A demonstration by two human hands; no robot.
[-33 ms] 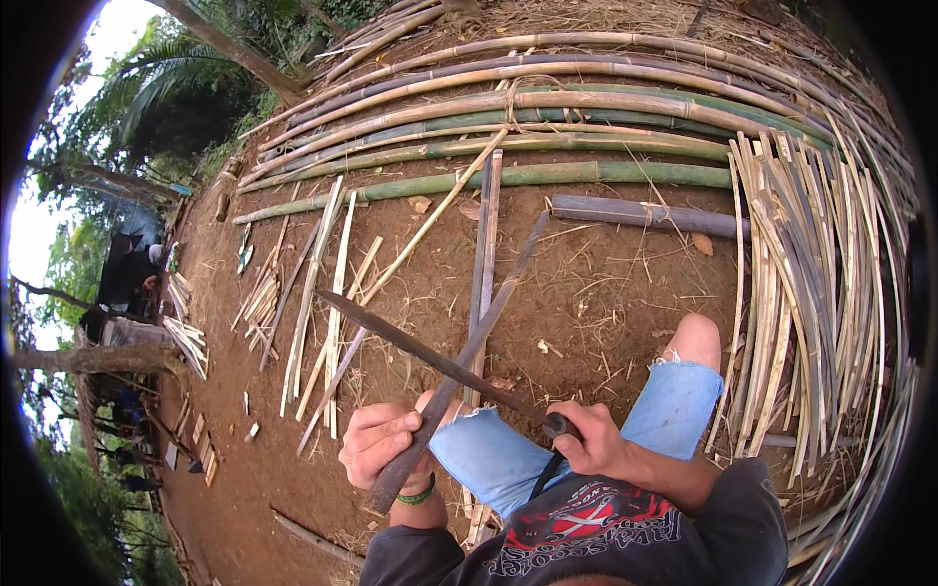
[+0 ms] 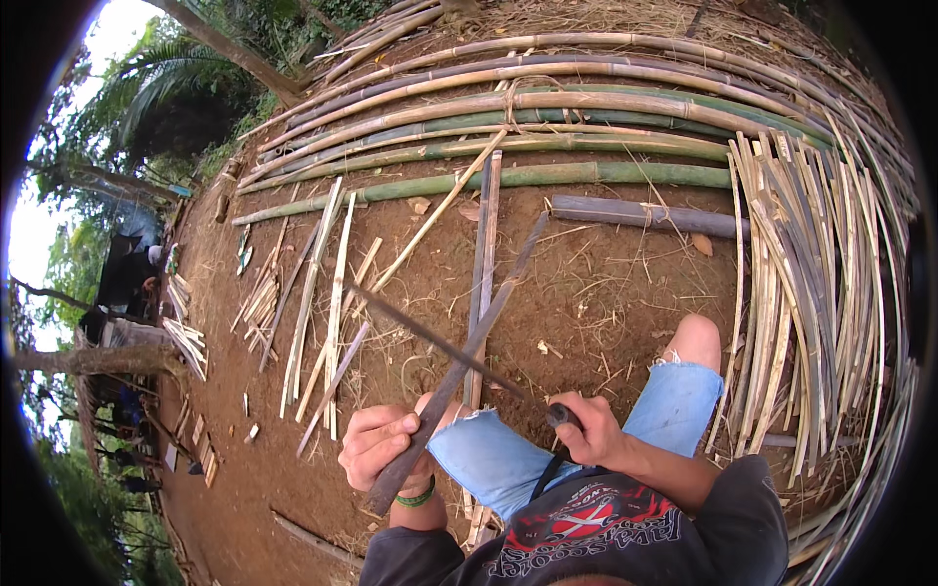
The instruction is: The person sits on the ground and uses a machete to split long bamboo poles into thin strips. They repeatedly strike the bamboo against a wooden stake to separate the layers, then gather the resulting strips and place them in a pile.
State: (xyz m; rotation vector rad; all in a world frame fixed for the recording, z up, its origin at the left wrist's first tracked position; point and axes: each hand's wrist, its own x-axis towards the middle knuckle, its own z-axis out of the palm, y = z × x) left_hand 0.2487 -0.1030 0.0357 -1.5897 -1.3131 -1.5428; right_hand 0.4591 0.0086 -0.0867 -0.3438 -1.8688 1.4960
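My left hand [image 2: 379, 446] is closed around the lower part of a dark split bamboo strip [image 2: 515, 278], which slants up and away to the right. The strip's near end sticks out below my fingers. My right hand [image 2: 592, 430] grips the dark handle of a long-bladed machete [image 2: 399, 315]. Its blade points up and to the left, crossing the strip a little beyond my left hand. It looks thin here, seen nearly along its edge. Whether the blade touches the strip I cannot tell.
Long bamboo poles [image 2: 606, 100] lie across the far side. A short dark bamboo piece [image 2: 645, 215] rests before them. Many split strips [image 2: 772, 322] are heaped at the right; more strips [image 2: 337, 313] lie left on brown soil. My bent knees [image 2: 674, 391] frame the near ground.
The machete has turned, so its blade looks narrower. Its tip has shifted slightly right, and my right hand has moved up a little. My left hand and the strip are nearly still.
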